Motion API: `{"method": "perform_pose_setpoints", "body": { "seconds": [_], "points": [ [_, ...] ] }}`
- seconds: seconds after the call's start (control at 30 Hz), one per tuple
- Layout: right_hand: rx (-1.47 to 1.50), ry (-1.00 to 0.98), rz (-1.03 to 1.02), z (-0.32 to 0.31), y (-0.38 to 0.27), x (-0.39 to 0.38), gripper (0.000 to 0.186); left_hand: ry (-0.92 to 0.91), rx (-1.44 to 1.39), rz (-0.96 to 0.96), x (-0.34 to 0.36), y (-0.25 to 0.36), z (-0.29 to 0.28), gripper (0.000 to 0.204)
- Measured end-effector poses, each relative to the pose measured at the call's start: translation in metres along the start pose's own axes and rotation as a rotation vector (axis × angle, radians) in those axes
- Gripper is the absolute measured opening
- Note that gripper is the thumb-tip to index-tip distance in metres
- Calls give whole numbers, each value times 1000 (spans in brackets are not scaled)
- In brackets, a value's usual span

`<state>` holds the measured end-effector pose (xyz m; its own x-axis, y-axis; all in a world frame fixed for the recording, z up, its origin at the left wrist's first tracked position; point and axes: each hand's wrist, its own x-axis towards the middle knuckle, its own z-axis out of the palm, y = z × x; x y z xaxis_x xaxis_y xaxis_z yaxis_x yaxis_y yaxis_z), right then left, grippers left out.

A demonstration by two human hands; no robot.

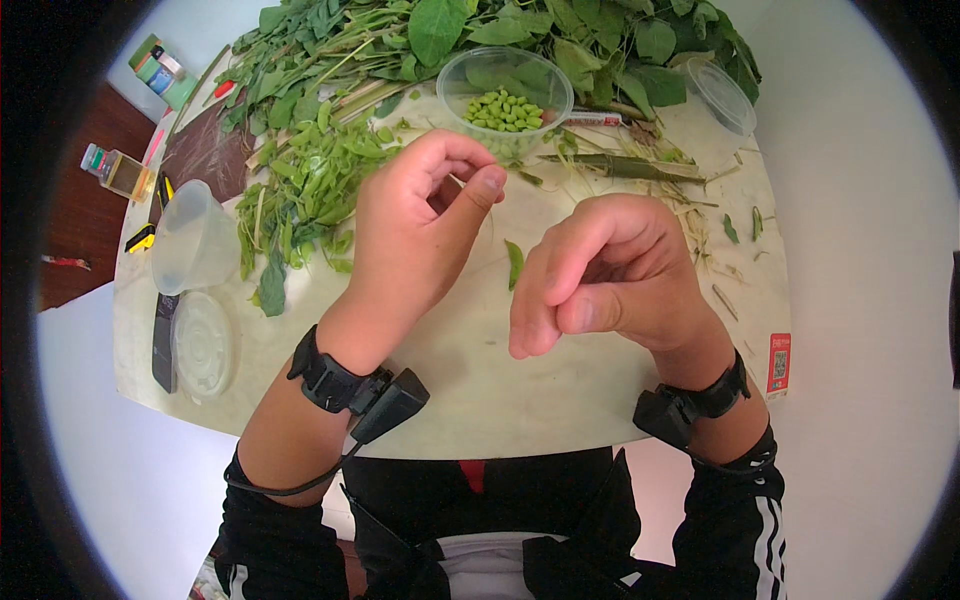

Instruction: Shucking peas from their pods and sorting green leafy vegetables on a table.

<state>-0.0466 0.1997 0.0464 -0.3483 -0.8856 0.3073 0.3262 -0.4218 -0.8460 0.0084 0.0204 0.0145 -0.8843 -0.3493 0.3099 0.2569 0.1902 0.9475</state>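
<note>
Green, light, soft pod [514,262] lies mid-frame between my curled, empty left hand [420,225] and right hand [610,275]; I'd pinch its ends

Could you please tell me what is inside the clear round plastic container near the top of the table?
The clear container holds a small heap of shelled green beans. Most of its base is bare. Leafy stalks lie behind it; what sits beneath the heap cannot be seen.

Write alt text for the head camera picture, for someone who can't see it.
Two bare hands hover over a round table: the left hand pinches something too small to identify, the right hand is curled. Beyond them sit a clear bowl of shelled green beans and a heap of leafy stalks.
</note>
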Motion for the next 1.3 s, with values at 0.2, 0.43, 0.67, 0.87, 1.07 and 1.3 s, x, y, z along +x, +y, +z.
{"method": "perform_pose_setpoints", "body": {
  "seconds": [0.2,0.43,0.67,0.87,1.07,1.3],
  "points": [
    [-20,-7,-17,0,0,1,15,2,-2,14,0,0,1,12],
    [-36,3,-59,-1,2,6,23,-2,21,90,0,-3,0,11],
    [-112,37,-109,-2,8,11,39,-2,37,121,0,-1,-1,9],
    [-124,76,-108,-3,7,11,39,12,10,105,-1,1,1,11],
    [-145,117,-94,-7,6,10,35,-1,33,97,-1,2,1,10],
    [-154,286,-15,-14,8,10,23,18,41,93,-1,0,3,10]
  ]
}}
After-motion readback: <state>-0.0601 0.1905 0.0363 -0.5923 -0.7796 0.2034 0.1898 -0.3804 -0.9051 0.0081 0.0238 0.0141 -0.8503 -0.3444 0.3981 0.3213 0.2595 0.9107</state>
